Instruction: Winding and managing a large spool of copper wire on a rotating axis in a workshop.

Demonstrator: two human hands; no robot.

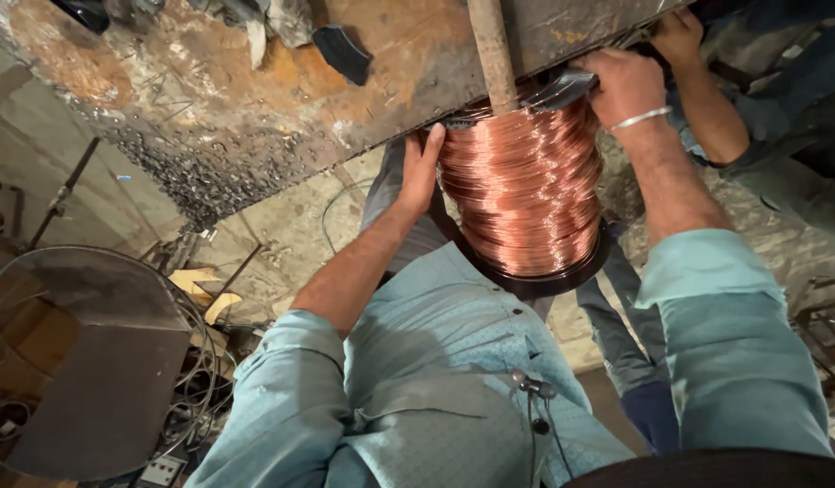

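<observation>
A round spool of glossy copper wire with black rims sits under a rusty, pitted metal surface. The left hand presses flat and open on its left side. The right hand grips its far rim beside a wooden rod.

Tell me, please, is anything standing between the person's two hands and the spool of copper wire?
Nothing visible does. The left hand lies flat against the copper wire spool, and the right hand grips its upper black rim beside the rusty rod. Another person's hand sits further right, clear of both.
</observation>
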